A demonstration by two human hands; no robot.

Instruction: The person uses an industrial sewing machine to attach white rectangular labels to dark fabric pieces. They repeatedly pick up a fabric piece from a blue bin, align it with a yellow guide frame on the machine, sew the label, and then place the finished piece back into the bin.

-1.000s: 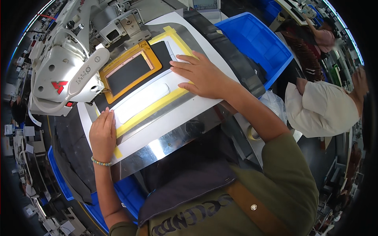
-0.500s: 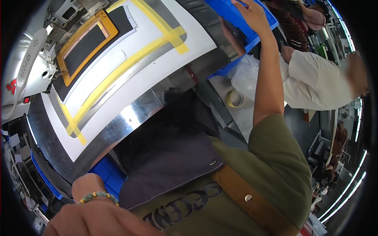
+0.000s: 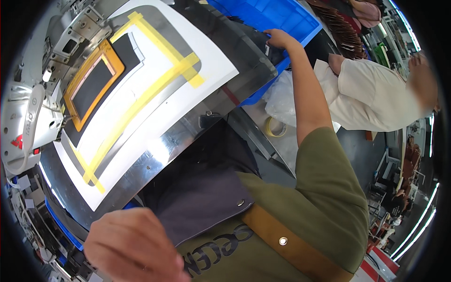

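Observation:
My right hand (image 3: 281,40) reaches out to a blue bin (image 3: 293,19) at the far right. Its fingers are closed at the edge of a black piece (image 3: 253,38) that has a small white tag. At the lower left my left hand (image 3: 131,244) is raised close in, its fingers curled and partly blurred; whatever it might hold is hidden. On the metal work table lies a white sheet (image 3: 206,61) with yellow tape strips (image 3: 127,110) forming a frame. Beyond it an orange rectangular clamp frame (image 3: 77,94) presses on black material.
A white machine with a pale lever (image 3: 32,120) stands at the left. Right of the table are a clear plastic bag (image 3: 282,96) and a tape roll (image 3: 275,127) on a metal surface. Another person in pale clothing (image 3: 366,89) is at the right.
My right hand has dropped from the bin's far part to the black piece. My left hand has shifted up and right. The view has turned slightly, so the table sits further left.

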